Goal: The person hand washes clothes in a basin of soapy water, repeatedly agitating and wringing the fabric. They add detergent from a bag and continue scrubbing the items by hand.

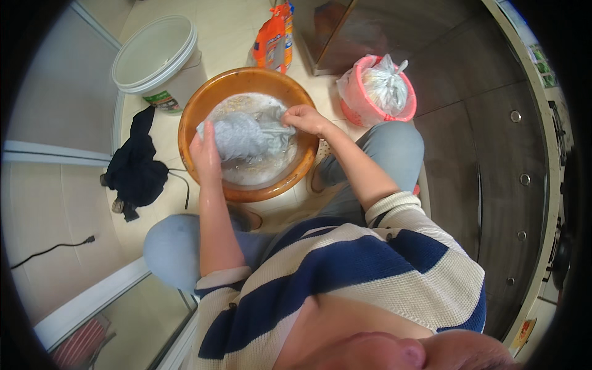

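Note:
A round brown basin (188,132) on the floor between my knees holds foamy water. Over the suds a wet, light grey cloth garment (237,137) is bunched up and stretched between my two hands. My left hand (206,151) grips its left end; the thumb lies along the near side, while most of the fingers are hidden by the cloth. At the basin's right rim my right hand (303,119) is closed in a pinch on the garment's thinner right end. The kind of garment cannot be made out.
A white bucket (176,83) stands behind the basin to the left, with black clothing (139,163) on the floor nearer me. An orange bag (274,40) is behind the basin. A pink bin (354,105) with a tied plastic bag sits right, beside dark cabinets (475,129).

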The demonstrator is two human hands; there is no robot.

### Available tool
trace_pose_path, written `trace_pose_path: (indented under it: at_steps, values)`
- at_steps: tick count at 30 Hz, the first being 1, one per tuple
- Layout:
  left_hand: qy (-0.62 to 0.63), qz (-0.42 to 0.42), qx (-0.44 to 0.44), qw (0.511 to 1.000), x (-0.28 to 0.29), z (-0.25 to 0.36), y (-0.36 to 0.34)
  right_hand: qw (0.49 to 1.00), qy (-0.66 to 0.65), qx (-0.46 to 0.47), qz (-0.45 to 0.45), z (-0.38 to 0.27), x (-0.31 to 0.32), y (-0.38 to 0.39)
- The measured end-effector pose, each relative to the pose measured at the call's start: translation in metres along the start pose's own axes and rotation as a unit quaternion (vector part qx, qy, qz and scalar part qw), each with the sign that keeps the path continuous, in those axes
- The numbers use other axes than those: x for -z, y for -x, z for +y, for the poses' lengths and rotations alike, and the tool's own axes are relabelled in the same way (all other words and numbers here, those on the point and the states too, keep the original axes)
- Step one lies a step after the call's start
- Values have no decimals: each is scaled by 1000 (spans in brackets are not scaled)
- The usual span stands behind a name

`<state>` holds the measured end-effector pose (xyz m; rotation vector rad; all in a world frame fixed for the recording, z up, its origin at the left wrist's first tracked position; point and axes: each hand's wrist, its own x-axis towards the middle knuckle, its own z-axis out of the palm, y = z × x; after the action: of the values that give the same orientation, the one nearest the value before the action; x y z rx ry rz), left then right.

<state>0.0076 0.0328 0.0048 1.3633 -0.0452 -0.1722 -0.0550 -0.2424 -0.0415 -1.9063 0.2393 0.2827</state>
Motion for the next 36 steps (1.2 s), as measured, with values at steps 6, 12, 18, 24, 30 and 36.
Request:
trace_pose_path:
  at_steps: [6,12,18,24,30,36]
  values:
    - [0,-94,-21,995,-18,18,17,972,232,28,5,-23,-72,-7]
    - [-94,-197,12,976,-12,10,17,997,59,54,-9,-39,-96,3]
    - [-139,-168,8,976,-17,-12,13,969,-230,0,92,-30,-91,-4]
    - [-226,-168,62,958,-11,4,12,910,-398,-114,-10,-51,-88,8]
    - [-271,-71,-21,960,-3,-5,6,898,-409,-146,-75,-43,-75,15]
    - [-255,17,-92,962,2,2,2,894,-432,-73,-93,-41,-56,19]
